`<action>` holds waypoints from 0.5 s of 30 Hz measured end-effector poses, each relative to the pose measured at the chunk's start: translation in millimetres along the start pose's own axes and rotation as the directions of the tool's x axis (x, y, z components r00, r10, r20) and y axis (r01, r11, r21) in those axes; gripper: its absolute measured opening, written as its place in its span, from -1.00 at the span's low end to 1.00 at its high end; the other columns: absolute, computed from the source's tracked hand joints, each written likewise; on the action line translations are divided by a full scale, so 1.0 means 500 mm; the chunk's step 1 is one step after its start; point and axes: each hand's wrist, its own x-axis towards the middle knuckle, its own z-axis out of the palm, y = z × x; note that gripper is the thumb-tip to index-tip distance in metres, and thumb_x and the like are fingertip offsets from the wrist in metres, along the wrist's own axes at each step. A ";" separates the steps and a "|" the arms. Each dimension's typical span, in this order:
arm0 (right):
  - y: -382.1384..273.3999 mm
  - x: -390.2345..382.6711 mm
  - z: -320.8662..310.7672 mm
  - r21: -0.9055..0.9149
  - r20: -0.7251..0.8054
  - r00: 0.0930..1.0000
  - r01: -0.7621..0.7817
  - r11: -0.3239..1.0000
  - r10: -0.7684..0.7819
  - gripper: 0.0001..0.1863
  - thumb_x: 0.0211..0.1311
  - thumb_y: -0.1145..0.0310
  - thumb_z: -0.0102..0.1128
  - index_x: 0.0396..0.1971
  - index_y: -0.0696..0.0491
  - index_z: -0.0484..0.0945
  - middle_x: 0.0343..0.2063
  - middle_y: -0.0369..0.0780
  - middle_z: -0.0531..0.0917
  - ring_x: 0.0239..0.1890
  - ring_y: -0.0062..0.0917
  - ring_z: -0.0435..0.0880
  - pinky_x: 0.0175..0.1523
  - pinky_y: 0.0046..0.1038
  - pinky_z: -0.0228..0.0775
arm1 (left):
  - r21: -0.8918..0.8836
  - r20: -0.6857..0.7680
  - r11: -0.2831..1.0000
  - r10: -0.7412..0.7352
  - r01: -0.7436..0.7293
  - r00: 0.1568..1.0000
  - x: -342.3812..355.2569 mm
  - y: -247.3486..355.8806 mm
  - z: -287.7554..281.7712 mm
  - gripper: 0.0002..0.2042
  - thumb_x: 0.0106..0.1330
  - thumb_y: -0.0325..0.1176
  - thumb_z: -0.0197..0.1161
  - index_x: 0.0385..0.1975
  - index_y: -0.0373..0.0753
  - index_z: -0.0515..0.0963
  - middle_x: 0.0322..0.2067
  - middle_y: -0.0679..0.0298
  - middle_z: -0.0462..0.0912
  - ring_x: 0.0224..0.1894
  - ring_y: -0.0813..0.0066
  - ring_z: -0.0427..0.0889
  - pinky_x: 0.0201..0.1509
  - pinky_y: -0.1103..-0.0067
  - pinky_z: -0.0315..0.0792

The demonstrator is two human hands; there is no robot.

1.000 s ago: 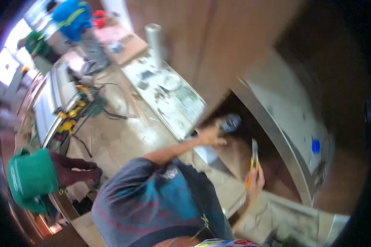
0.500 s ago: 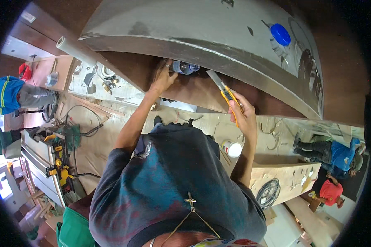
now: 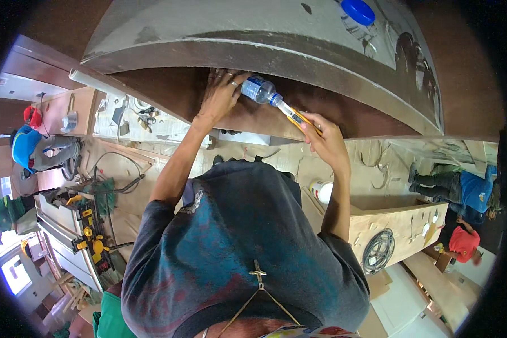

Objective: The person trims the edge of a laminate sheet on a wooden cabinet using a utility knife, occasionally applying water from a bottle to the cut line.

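My left hand [image 3: 219, 97] reaches under the curved dark panel edge, its fingers closed around the base of a small clear plastic bottle [image 3: 259, 90] with a blue label. The bottle lies tilted, its blue-ringed neck pointing toward my right hand [image 3: 328, 141]. That hand grips a yellow and black utility knife [image 3: 299, 123]. The knife's wide pale blade is out and meets the bottle's neck; whether it touches or only overlaps in view, I cannot tell. Part of the left fingers is hidden behind the bottle.
Above the recess, a clear container with a blue lid [image 3: 359, 11] stands on the grey surface [image 3: 208, 22]. A white tub [image 3: 322, 191] sits on the floor. At left are a table saw [image 3: 67, 231] and a cluttered bench [image 3: 146, 121]. Co-workers stand at both sides.
The knife has moved left and down, so its blade now meets the bottle's neck. The bottle has tilted, neck downward to the right, in my left hand. My view has shifted slightly.
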 end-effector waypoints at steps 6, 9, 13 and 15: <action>0.001 0.016 0.008 -0.155 -0.019 0.998 0.055 0.986 -0.059 -0.68 0.38 0.17 0.21 -0.02 0.05 0.64 -0.44 -0.05 0.70 -0.49 -0.28 0.69 -0.31 -0.30 0.46 | 0.076 -0.033 0.992 0.107 -0.104 0.994 0.006 0.012 -0.003 -0.52 0.23 -0.45 0.23 0.19 0.09 0.54 0.16 0.28 0.54 0.30 0.18 0.40 0.56 0.12 -0.02; 0.014 0.022 0.012 -0.157 0.014 0.996 0.090 0.984 -0.089 -0.63 0.43 0.17 0.20 0.09 0.05 0.62 -0.66 -0.32 0.55 -0.65 -0.73 0.48 -0.53 -0.56 0.36 | 0.119 -0.049 0.983 0.146 -0.139 0.988 0.005 0.020 -0.013 -0.51 0.20 -0.46 0.25 0.17 0.11 0.55 0.14 0.29 0.56 0.30 0.24 0.41 0.57 0.11 -0.05; 0.023 0.025 0.016 -0.155 0.022 0.991 0.132 0.979 -0.130 -0.63 0.42 0.16 0.20 0.07 0.06 0.64 -0.66 -0.33 0.55 -0.66 -0.72 0.47 -0.54 -0.55 0.34 | 0.139 -0.061 0.975 0.184 -0.174 0.981 0.004 0.026 -0.027 -0.52 0.17 -0.47 0.28 0.13 0.10 0.58 0.11 0.32 0.57 0.30 0.32 0.41 0.59 0.12 -0.09; 0.018 0.025 0.014 -0.150 0.039 0.993 0.117 0.982 -0.113 -0.63 0.42 0.16 0.20 0.07 0.07 0.64 -0.66 -0.33 0.55 -0.67 -0.72 0.47 -0.55 -0.55 0.33 | 0.155 -0.051 0.972 0.188 -0.178 0.981 0.004 0.028 -0.031 -0.53 0.17 -0.47 0.29 0.12 0.10 0.59 0.11 0.33 0.58 0.31 0.33 0.41 0.60 0.12 -0.11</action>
